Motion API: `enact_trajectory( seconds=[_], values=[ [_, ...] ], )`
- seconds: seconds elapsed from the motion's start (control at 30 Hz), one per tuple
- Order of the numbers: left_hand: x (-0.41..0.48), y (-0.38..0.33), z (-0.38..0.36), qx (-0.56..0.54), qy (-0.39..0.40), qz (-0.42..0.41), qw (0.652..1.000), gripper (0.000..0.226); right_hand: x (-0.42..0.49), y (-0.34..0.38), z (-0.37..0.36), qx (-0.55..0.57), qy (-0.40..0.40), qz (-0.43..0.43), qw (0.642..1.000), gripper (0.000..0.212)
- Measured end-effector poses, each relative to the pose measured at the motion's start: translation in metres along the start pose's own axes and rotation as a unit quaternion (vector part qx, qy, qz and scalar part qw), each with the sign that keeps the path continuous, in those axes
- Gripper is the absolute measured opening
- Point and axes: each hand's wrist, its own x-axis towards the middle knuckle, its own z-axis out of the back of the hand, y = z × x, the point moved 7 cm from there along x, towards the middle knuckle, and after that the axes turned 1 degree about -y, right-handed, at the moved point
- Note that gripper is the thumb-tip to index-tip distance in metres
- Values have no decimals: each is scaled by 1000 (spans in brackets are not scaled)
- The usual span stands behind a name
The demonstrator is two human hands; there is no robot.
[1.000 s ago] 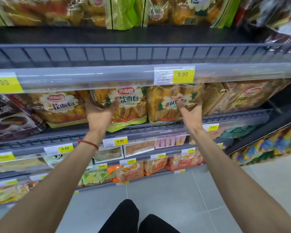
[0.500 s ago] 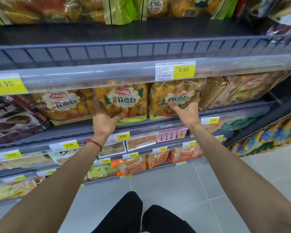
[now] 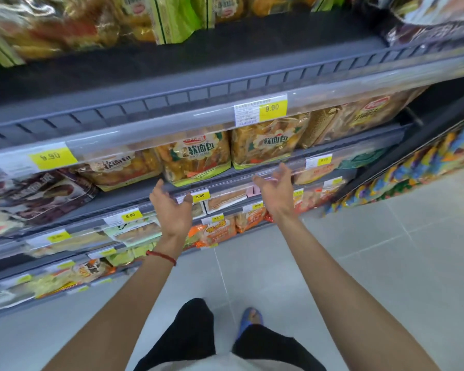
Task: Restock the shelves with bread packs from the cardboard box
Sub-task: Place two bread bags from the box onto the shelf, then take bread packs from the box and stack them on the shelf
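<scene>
Head view: left hand (image 3: 173, 210) and right hand (image 3: 277, 190) — fingers spread, empty — below the bread packs (image 3: 196, 156).

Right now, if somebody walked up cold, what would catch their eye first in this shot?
Two bare, open hands, left hand and right hand, held empty in mid-frame just below the bread packs standing on the middle shelf. Above those, a bright yellow 9.90 price tag on the shelf rail.
</scene>
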Motion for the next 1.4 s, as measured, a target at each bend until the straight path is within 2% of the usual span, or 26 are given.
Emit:
enact_trajectory(
  seconds=[0.13, 0.23, 0.33, 0.4, 0.57, 0.7, 0.8, 0.9, 1.03, 1.23, 1.33, 1.4],
  values=[
    [-22, 12, 3, -4, 93, -18, 995, 45, -49, -15, -17, 51, -16, -2, 999, 41],
    [-30, 19, 9, 14, 182, -42, 982, 38, -88, -29, -33, 69, -35, 14, 997, 28],
    [-34, 33, 22, 40, 285, -73, 955, 33, -136, -47, -51, 108, -58, -5, 992, 29],
    [-37, 42, 36, 22, 324, -92, 941, 31, -173, -61, -62, 135, -95, -32, 986, 33],
    [-64, 80, 67, 121, 404, -93, 902, 22, -273, -111, -83, 190, -169, -112, 961, 26],
    [-113, 122, 83, 190, 484, -76, 851, 22, -363, -157, -89, 199, -213, -168, 942, 41],
    [-162, 154, 98, 233, 546, -88, 800, 24, -429, -200, -90, 214, -258, -197, 921, 41],
    [-216, 186, 122, 260, 585, -94, 763, 23, -496, -245, -92, 229, -302, -222, 898, 28],
    [-291, 235, 167, 292, 627, -93, 716, 18, -589, -294, -96, 261, -352, -231, 869, 40],
    [-396, 303, 241, 321, 679, -94, 653, 22, -729, -360, -95, 271, -420, -241, 832, 20],
    [-437, 329, 264, 336, 709, -97, 612, 22, -789, -383, -87, 267, -440, -249, 821, 22],
    [-457, 341, 272, 342, 713, -93, 605, 21, -819, -401, -79, 265, -441, -257, 818, 21]
  ],
)
